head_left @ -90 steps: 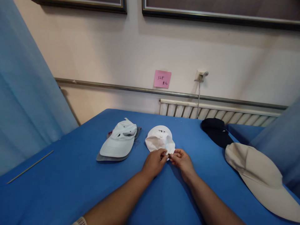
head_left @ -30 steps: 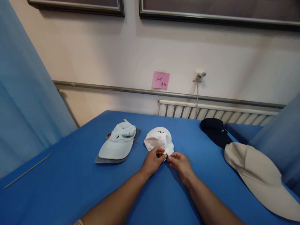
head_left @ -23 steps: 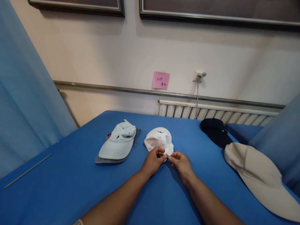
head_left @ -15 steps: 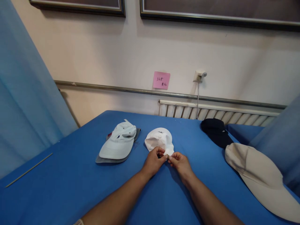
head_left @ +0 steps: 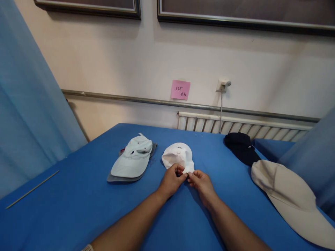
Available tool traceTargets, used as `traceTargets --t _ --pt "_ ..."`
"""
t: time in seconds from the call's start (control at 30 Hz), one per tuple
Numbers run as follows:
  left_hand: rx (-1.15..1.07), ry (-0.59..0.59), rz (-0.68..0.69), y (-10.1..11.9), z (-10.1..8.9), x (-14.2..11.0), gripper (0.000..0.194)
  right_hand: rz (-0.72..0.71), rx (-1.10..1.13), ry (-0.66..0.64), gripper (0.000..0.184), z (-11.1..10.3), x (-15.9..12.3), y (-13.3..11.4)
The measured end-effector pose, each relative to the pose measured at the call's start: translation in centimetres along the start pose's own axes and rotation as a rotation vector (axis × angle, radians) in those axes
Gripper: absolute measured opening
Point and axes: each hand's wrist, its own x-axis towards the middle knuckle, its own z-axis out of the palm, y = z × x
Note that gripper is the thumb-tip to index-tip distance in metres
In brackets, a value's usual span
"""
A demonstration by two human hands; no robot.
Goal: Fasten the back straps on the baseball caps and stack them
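A white baseball cap [head_left: 176,153] with small dark lettering lies on the blue-covered table [head_left: 104,212], its back edge towards me. My left hand [head_left: 171,179] pinches that near edge between thumb and fingers. Right beside it, my right hand [head_left: 201,182] grips the same edge with thumb and forefinger, and the two thumbs almost meet. A small dark bit shows between the fingertips, too small to name; the strap or opening there is mostly hidden by my fingers.
Left of my hands, a pale cap [head_left: 133,158] rests on a grey cap [head_left: 123,179]. At the right lie a black cap [head_left: 239,144] and a beige cap [head_left: 288,188]. A thin stick [head_left: 32,189] lies far left. A radiator [head_left: 199,123] stands behind the table.
Almost nothing differs. My fingertips have shifted very slightly at the white cap's near edge; the cap and the other caps stay in place.
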Motion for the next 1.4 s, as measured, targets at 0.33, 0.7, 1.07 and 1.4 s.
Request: traceTargets --t 0.33,0.7,1.07,1.4 --pt "0.122 0.052 0.092 -0.1 -0.5 -0.1 0.017 0.147 0.281 0.027 0.026 -2.0 1.3 -0.1" --pt "0.281 0.131 0.154 0.1 -2.3 1.0 0.016 0.191 0.147 -0.086 0.019 -1.6 0.3 -1.5" --pt "0.261 0.329 0.203 2.2 -4.0 0.4 0.022 0.176 0.004 0.02 0.021 -2.1 0.9 -1.0" --pt "0.508 0.229 0.203 0.3 -4.2 0.9 0.025 -0.026 -0.155 0.245 0.026 -3.7 2.1 -0.3"
